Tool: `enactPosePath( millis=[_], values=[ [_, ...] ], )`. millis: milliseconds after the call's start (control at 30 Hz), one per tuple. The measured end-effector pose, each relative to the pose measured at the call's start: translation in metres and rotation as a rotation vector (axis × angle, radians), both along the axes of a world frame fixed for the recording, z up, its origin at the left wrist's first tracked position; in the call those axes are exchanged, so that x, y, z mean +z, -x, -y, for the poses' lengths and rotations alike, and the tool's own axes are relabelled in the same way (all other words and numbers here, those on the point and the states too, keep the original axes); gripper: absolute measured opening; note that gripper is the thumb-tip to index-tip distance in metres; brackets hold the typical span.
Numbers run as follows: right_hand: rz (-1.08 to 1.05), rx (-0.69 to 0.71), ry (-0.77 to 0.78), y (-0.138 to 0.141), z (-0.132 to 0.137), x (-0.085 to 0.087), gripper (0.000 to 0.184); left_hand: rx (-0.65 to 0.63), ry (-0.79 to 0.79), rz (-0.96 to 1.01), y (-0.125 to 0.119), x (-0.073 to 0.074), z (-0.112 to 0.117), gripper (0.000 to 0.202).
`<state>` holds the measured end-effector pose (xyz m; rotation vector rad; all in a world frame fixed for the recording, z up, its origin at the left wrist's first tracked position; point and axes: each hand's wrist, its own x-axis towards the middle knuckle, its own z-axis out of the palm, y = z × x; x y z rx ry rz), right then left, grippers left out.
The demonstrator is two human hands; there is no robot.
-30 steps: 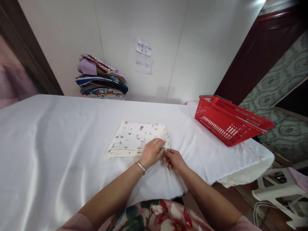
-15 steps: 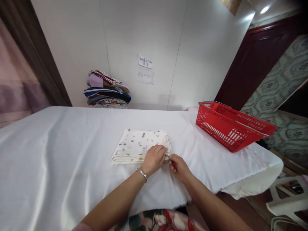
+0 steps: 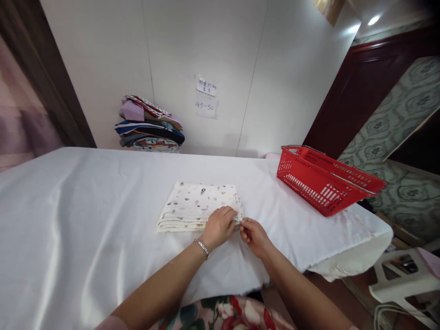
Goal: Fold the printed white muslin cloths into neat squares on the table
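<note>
A folded white cloth [image 3: 197,199] with small scattered prints lies flat in the middle of the table, its layered front edge facing me. My left hand [image 3: 220,225], with a silver bracelet at the wrist, rests over the front right part of the cloth. Its fingers are curled at the edge layers, and the thumb side is partly hidden. Right beside it, my right hand [image 3: 253,233] pinches the cloth's front right corner between thumb and fingertips.
A white satiny cover drapes the table [image 3: 113,192]. At the back right stands a red plastic basket [image 3: 309,183] with metal handles. A stack of folded fabrics [image 3: 151,126] sits behind the far edge. White stools [image 3: 405,279] stand on the floor at right.
The view has shifted slightly. Both hands stay at the same corner of the cloth, with hardly any visible movement.
</note>
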<state>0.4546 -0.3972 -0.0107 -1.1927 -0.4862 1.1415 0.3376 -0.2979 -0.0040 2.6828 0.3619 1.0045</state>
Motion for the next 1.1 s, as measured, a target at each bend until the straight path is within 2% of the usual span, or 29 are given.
enactPosePath(
  millis=[133, 233, 300, 467, 567, 700, 900, 1100],
  values=[
    [0.059, 0.047, 0.032, -0.005, 0.0, 0.004, 0.024, -0.05, 0.036, 0.013, 0.0, -0.001, 0.003, 0.034],
    [0.132, 0.116, 0.027, -0.012, 0.001, 0.01, 0.022, -0.002, 0.035, 0.041, -0.003, -0.003, 0.002, 0.032],
    [0.215, 0.111, 0.03, -0.018, 0.001, 0.011, 0.021, 0.039, 0.044, 0.07, -0.005, -0.005, 0.0, 0.03],
    [0.442, 0.006, 0.154, -0.037, 0.003, 0.001, 0.022, 0.112, 0.139, 0.162, -0.005, -0.005, -0.005, 0.031],
    [0.528, 0.022, 0.283, -0.04, 0.002, -0.007, 0.021, 0.108, 0.174, 0.174, -0.005, -0.003, -0.005, 0.031],
    [0.6, 0.08, 0.379, -0.036, -0.002, -0.014, 0.023, 0.085, 0.166, 0.171, -0.006, -0.004, -0.003, 0.03],
    [0.679, 0.11, 0.326, -0.04, -0.012, -0.027, 0.025, 0.085, 0.144, 0.169, -0.007, -0.006, -0.003, 0.031],
    [0.671, 0.053, 0.256, -0.037, -0.014, -0.017, 0.02, 0.082, 0.116, 0.169, -0.007, -0.009, -0.003, 0.03]
  ],
)
